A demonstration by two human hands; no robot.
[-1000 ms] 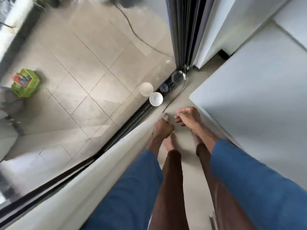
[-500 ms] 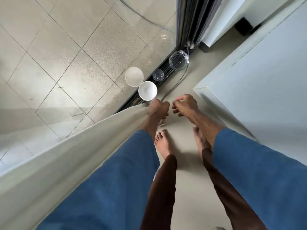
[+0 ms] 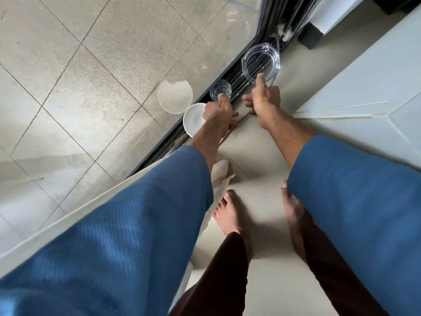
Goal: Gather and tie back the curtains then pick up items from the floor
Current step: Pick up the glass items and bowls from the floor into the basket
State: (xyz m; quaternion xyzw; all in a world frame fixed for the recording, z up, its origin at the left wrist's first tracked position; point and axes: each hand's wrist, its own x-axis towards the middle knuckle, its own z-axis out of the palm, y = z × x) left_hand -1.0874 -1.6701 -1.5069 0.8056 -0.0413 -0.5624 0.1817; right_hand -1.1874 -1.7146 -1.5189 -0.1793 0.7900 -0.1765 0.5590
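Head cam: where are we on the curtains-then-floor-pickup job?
Done: unclear. The curtain runs beside the left sleeve, with no tie visible. In hand: the left hand pinches the small glass; the right hand touches the rim of the clear dish, grip unclear. Left: lift both, then the white bowl, which sits on the door track.

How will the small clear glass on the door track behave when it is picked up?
The small clear glass looks light but probably fragile. It stands on the ribbed door track, so it may tip if nudged. Its smooth wall could slip, so the left hand probably needs a firm grip.
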